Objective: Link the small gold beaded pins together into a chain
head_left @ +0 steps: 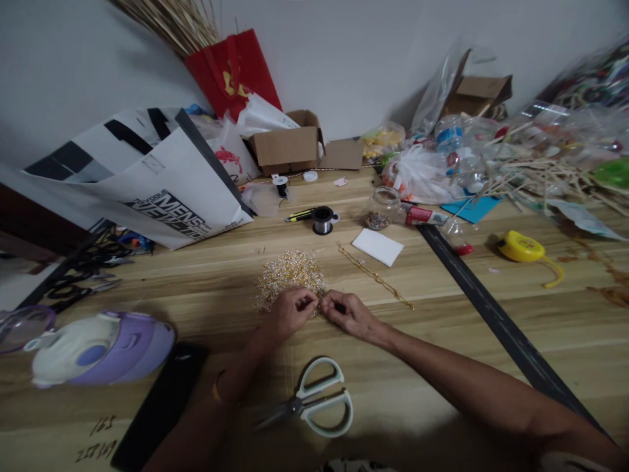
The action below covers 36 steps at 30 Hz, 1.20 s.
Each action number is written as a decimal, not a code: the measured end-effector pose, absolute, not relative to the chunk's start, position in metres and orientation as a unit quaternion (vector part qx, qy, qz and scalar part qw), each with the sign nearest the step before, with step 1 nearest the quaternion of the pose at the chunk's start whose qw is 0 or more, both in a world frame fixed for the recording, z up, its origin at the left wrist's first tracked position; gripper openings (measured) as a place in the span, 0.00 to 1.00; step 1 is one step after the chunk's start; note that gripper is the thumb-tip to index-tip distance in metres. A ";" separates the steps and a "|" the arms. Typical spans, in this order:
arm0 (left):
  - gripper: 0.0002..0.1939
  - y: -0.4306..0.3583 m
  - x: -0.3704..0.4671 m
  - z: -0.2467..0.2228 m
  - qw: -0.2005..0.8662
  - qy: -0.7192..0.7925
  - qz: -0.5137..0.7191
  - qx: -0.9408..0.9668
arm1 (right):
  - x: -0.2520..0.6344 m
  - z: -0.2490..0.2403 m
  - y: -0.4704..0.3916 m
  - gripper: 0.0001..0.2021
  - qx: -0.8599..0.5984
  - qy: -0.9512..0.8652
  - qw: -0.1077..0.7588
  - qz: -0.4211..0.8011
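My left hand [293,311] is closed in a pinch at the near edge of a pile of small gold and silver beads [287,272]. Close beside it, my right hand [350,312] is closed too, thumb and forefinger together. The fingertips of both hands nearly meet, and whatever lies between them is too small to make out. A gold bead chain [376,275] stretches on the wood to the right of the pile. Scissors with pale handles [314,400] lie on the table nearer to me, below my hands.
A wire spool [322,221], a white card [378,246] and a jar of beads [381,210] stand beyond the pile. A yellow tape measure [521,248] sits at right. On the left are a purple bottle [122,347], a black phone [162,403] and a large paper bag [167,183].
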<state>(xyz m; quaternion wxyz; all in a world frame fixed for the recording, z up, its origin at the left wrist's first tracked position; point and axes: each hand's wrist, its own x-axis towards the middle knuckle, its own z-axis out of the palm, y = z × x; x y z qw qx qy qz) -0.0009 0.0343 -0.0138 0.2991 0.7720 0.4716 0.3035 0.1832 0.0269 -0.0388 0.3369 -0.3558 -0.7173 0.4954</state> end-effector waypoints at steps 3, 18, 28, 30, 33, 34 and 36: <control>0.05 0.034 -0.001 -0.014 0.255 0.455 0.303 0.798 | 0.183 -0.040 0.028 0.03 -0.356 -0.715 0.340 0.497; 0.07 0.029 -0.001 -0.015 0.197 0.431 0.274 0.837 | 0.183 -0.043 0.028 0.03 -0.353 -0.705 0.352 0.505; 0.07 0.030 0.000 -0.018 0.190 0.438 0.272 0.836 | 0.183 -0.043 0.029 0.05 -0.358 -0.689 0.355 0.521; 0.07 0.030 -0.001 -0.019 0.195 0.442 0.266 0.834 | 0.183 -0.042 0.028 0.05 -0.358 -0.687 0.358 0.522; 0.07 0.031 -0.001 -0.019 0.198 0.444 0.271 0.830 | 0.183 -0.039 0.028 0.06 -0.358 -0.685 0.358 0.524; 0.07 0.031 -0.001 -0.019 0.198 0.442 0.276 0.830 | 0.182 -0.039 0.028 0.06 -0.359 -0.683 0.357 0.526; 0.07 0.032 -0.001 -0.018 0.196 0.441 0.280 0.830 | 0.182 -0.038 0.027 0.07 -0.360 -0.681 0.353 0.531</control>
